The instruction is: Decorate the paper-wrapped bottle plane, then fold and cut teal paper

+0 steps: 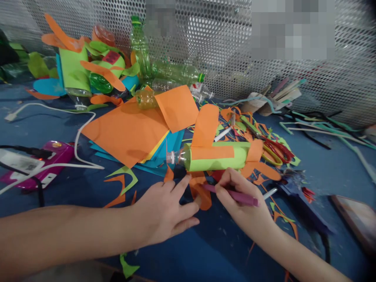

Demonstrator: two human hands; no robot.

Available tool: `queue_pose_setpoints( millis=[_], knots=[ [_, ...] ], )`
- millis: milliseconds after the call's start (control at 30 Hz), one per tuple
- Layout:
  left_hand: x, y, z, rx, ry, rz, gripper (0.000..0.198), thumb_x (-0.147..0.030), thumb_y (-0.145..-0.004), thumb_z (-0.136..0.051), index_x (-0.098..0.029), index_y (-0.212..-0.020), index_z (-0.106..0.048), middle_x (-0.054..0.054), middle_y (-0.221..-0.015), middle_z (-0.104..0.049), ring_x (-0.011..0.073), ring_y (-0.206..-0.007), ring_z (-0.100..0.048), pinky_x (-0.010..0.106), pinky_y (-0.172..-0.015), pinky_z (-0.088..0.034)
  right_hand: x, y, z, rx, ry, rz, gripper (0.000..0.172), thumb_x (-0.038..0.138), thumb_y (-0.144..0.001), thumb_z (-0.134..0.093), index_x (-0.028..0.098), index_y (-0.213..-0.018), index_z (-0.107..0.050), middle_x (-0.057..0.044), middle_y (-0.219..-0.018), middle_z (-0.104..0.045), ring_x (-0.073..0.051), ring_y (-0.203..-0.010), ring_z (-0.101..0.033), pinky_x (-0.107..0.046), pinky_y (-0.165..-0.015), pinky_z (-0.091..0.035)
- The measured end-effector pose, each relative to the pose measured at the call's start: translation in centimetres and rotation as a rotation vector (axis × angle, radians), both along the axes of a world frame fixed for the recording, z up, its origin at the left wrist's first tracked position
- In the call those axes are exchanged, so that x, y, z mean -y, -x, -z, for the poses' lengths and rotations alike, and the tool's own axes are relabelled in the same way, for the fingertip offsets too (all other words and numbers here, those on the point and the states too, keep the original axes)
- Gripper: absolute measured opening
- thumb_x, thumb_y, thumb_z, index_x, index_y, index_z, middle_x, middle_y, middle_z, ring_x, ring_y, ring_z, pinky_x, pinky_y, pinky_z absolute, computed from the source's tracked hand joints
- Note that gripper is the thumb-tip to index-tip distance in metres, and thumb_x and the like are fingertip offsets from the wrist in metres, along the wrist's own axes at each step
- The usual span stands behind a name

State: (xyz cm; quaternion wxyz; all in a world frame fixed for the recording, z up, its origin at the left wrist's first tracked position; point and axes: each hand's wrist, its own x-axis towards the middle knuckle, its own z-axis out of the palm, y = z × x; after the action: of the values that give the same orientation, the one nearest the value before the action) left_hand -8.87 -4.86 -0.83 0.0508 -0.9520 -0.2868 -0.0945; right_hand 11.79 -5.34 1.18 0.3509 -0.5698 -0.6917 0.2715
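Note:
My left hand (164, 209) lies flat on the blue table with fingers spread, its fingertips pressing down a small orange paper piece (202, 194). My right hand (237, 201) is closed round a purple pen (235, 196), the tip pointing at that same orange piece. Just beyond both hands lies a plastic bottle wrapped in green paper (217, 156) with orange strips and fins stuck to it, its clear neck pointing left.
Orange paper sheets (132, 129) lie over blue and yellow ones. Decorated bottles (88, 74) and bare bottles (176, 74) stand at the back by a perforated metal wall. Red-handled scissors (276, 150), a glue gun (296, 192), a pink power strip (44, 164) with white cables, and paper scraps lie about.

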Motion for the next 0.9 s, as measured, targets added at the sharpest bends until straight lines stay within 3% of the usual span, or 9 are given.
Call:
queue_pose_setpoints(
  millis=[367,633,767,900],
  knots=[
    [0.0,0.0,-0.1,0.004,0.001,-0.003,0.038,-0.046,-0.094,-0.030,-0.030,-0.120,-0.053,0.020,-0.127,-0.051,0.0261,-0.076,-0.063,0.037,-0.054,-0.052,-0.3,0.3,1.2,-0.068,0.085,-0.060,0.014,0.024,-0.084,-0.056,0.022,-0.075,-0.045,0.005,-0.063,-0.049,-0.009,-0.054,-0.046,-0.022,-0.051,-0.037],
    [-0.1,0.0,0.1,0.033,0.037,-0.001,0.039,-0.045,-0.095,-0.030,-0.028,-0.120,-0.054,0.021,-0.131,-0.046,0.0268,-0.080,-0.062,0.039,-0.057,-0.052,-0.7,-0.9,0.4,-0.360,0.087,0.144,0.025,0.033,-0.092,-0.044,0.023,-0.069,-0.046,0.004,-0.052,-0.047,-0.012,-0.048,-0.044,-0.025,-0.047,-0.036],
    [-0.1,0.1,-0.1,0.029,0.065,-0.001,0.038,-0.045,-0.095,-0.030,-0.028,-0.119,-0.054,0.021,-0.132,-0.046,0.0275,-0.081,-0.062,0.040,-0.057,-0.052,-0.6,-0.9,0.4,-0.317,0.104,0.104,0.021,0.033,-0.089,-0.050,0.023,-0.071,-0.048,0.005,-0.051,-0.046,-0.011,-0.047,-0.044,-0.024,-0.047,-0.036],
    [-0.1,0.1,-0.3,0.023,0.089,-0.002,0.037,-0.045,-0.095,-0.032,-0.029,-0.119,-0.054,0.020,-0.131,-0.046,0.0270,-0.080,-0.061,0.040,-0.057,-0.052,-0.7,-0.6,0.8,-0.280,0.070,0.022,0.016,0.028,-0.084,-0.058,0.022,-0.072,-0.048,0.004,-0.063,-0.050,-0.010,-0.056,-0.050,-0.022,-0.051,-0.039]
  ],
)
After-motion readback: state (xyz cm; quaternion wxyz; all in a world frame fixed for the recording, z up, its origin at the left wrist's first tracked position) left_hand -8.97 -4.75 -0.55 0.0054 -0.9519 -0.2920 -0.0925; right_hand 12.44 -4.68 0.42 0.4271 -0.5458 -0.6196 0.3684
